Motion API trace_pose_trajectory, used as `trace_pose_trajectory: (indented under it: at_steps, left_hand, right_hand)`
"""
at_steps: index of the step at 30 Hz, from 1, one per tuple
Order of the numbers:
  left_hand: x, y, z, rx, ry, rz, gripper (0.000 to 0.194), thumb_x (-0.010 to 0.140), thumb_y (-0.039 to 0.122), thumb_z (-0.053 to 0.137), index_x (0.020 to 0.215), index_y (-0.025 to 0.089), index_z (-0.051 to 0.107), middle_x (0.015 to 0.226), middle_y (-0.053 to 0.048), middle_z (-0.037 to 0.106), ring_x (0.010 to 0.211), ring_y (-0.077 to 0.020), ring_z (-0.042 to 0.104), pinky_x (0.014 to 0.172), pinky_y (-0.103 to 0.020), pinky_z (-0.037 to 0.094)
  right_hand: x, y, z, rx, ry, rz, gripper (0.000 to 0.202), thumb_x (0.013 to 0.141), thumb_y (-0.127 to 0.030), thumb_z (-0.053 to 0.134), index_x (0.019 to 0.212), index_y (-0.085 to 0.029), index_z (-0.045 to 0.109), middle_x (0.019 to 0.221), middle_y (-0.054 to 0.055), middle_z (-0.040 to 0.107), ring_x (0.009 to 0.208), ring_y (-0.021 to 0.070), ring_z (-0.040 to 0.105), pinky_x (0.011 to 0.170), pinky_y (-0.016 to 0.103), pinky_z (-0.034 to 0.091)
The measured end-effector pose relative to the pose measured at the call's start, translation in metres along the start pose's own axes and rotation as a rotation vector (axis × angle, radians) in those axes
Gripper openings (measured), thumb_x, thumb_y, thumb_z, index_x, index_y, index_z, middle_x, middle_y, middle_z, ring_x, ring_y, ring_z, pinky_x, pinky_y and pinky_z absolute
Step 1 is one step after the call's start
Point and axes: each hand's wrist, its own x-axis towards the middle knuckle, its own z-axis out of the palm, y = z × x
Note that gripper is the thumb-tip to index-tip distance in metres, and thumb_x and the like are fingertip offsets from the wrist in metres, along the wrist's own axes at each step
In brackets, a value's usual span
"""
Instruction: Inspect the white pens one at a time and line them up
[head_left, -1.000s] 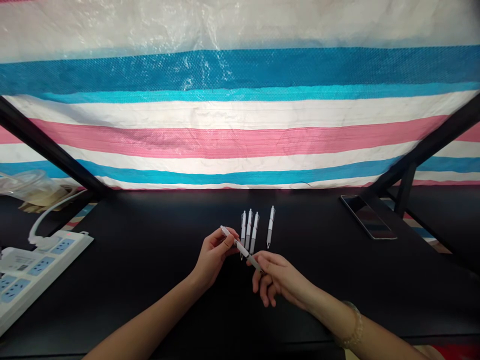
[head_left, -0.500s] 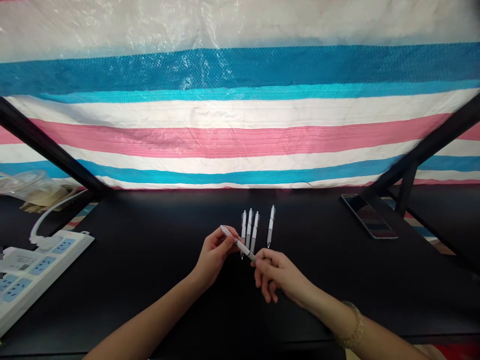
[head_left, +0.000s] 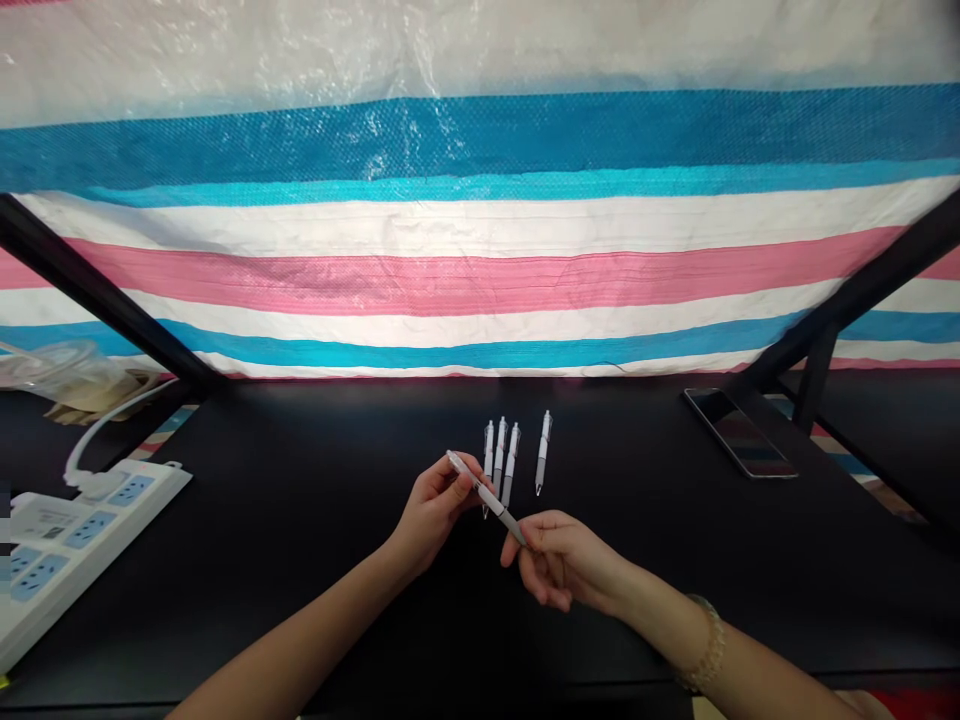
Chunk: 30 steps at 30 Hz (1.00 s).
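Between my two hands a white pen with a grey grip (head_left: pixel 491 502) is held at a slant above the black table (head_left: pixel 330 450). My left hand (head_left: pixel 429 512) pinches its upper, clicker end. At the lower, tip end, the thumb and fingers of my right hand (head_left: pixel 562 562) close on the grey grip and hide the point. Just beyond the hands, three similar pens (head_left: pixel 499 450) lie side by side, their lower ends partly behind the held pen. Another such pen (head_left: pixel 543 452) rests alone a little to their right.
A smartphone (head_left: pixel 739 432) lies at the right. On the left are a white power strip (head_left: pixel 97 540) with a plugged-in cable and a clear plastic item (head_left: pixel 64 370). Black frame bars (head_left: pixel 112 295) slant at both sides, and a striped sheet (head_left: pixel 480 285) hangs behind.
My right hand has slid slightly down and right along the pen, so more of the grey grip shows. My left hand has barely moved.
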Motion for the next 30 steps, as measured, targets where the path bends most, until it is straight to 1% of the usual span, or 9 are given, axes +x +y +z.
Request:
trace_pose_trajectory:
  at_steps: [3, 5, 7, 10, 17, 19, 23, 28, 30]
  left_hand:
    - [-0.0001, 0.0021, 0.0012, 0.046, 0.039, 0.039, 0.024, 0.082, 0.031, 0.068, 0.102, 0.018, 0.064, 0.082, -0.004, 0.063, 0.079, -0.0176, 0.061, 0.074, -0.031, 0.051]
    - [-0.0001, 0.0048, 0.0014, 0.090, 0.079, 0.055, 0.036, 0.082, 0.030, 0.068, 0.115, 0.022, 0.058, 0.084, -0.002, 0.062, 0.076, -0.0164, 0.062, 0.071, -0.030, 0.052]
    - [0.0000, 0.0071, 0.0005, 0.139, 0.104, 0.058, 0.044, 0.082, 0.030, 0.067, 0.123, 0.026, 0.051, 0.083, 0.000, 0.063, 0.071, -0.0145, 0.062, 0.066, -0.028, 0.052]
    - [0.0007, 0.0078, -0.0019, 0.185, 0.097, 0.068, 0.044, 0.082, 0.030, 0.067, 0.121, 0.027, 0.048, 0.081, 0.001, 0.063, 0.067, -0.0141, 0.063, 0.063, -0.028, 0.053]
    - [0.0022, 0.0028, -0.0037, 0.211, 0.066, 0.095, 0.031, 0.081, 0.027, 0.068, 0.107, 0.022, 0.050, 0.076, 0.000, 0.066, 0.066, -0.0151, 0.064, 0.062, -0.029, 0.054]
    - [0.0021, 0.0027, -0.0032, 0.218, 0.064, 0.091, 0.031, 0.081, 0.027, 0.068, 0.107, 0.022, 0.051, 0.077, 0.000, 0.066, 0.066, -0.0149, 0.064, 0.063, -0.030, 0.055]
    - [0.0022, 0.0034, -0.0031, 0.226, 0.067, 0.075, 0.040, 0.082, 0.027, 0.068, 0.116, 0.025, 0.047, 0.079, 0.001, 0.067, 0.068, -0.0149, 0.065, 0.065, -0.030, 0.055]
    - [0.0036, 0.0018, -0.0050, 0.225, 0.094, 0.074, 0.032, 0.080, 0.028, 0.070, 0.104, 0.021, 0.050, 0.077, -0.001, 0.068, 0.065, -0.0153, 0.066, 0.062, -0.030, 0.056]
    - [0.0039, 0.0015, -0.0054, 0.224, 0.098, 0.069, 0.031, 0.080, 0.029, 0.070, 0.104, 0.020, 0.051, 0.077, -0.001, 0.068, 0.064, -0.0150, 0.066, 0.062, -0.030, 0.056]
  right_hand:
    - [-0.0014, -0.0024, 0.0051, -0.060, 0.053, -0.056, 0.051, 0.084, -0.055, 0.053, 0.097, -0.007, 0.063, 0.070, 0.010, 0.068, 0.046, 0.0119, 0.061, 0.038, 0.017, 0.039]
    - [-0.0026, -0.0043, 0.0083, -0.094, 0.073, -0.068, 0.051, 0.083, -0.056, 0.054, 0.103, -0.010, 0.062, 0.086, 0.012, 0.068, 0.054, 0.0143, 0.064, 0.040, 0.019, 0.044]
    - [-0.0035, -0.0054, 0.0097, -0.119, 0.091, -0.066, 0.046, 0.082, -0.052, 0.059, 0.104, -0.012, 0.061, 0.093, 0.011, 0.065, 0.058, 0.0145, 0.064, 0.042, 0.020, 0.046]
    - [-0.0034, -0.0050, 0.0082, -0.115, 0.108, -0.078, 0.038, 0.082, -0.044, 0.062, 0.103, -0.013, 0.062, 0.092, 0.009, 0.063, 0.062, 0.0138, 0.063, 0.044, 0.020, 0.048]
    - [-0.0008, -0.0046, 0.0041, -0.022, 0.136, -0.083, 0.028, 0.082, -0.036, 0.061, 0.094, -0.011, 0.064, 0.082, 0.008, 0.064, 0.062, 0.0134, 0.060, 0.044, 0.020, 0.047]
    - [-0.0009, -0.0054, 0.0043, -0.013, 0.130, -0.082, 0.027, 0.081, -0.035, 0.061, 0.093, -0.011, 0.064, 0.080, 0.008, 0.064, 0.061, 0.0133, 0.060, 0.045, 0.020, 0.047]
    - [-0.0019, -0.0065, 0.0046, -0.017, 0.120, -0.084, 0.026, 0.081, -0.034, 0.061, 0.094, -0.011, 0.064, 0.081, 0.008, 0.064, 0.063, 0.0133, 0.060, 0.046, 0.020, 0.047]
    - [-0.0020, -0.0060, 0.0041, -0.026, 0.127, -0.082, 0.026, 0.079, -0.033, 0.062, 0.093, -0.011, 0.064, 0.080, 0.008, 0.064, 0.062, 0.0133, 0.060, 0.046, 0.020, 0.046]
    - [-0.0018, -0.0059, 0.0039, -0.021, 0.128, -0.087, 0.026, 0.079, -0.033, 0.062, 0.093, -0.011, 0.064, 0.080, 0.007, 0.064, 0.062, 0.0133, 0.060, 0.046, 0.020, 0.046]
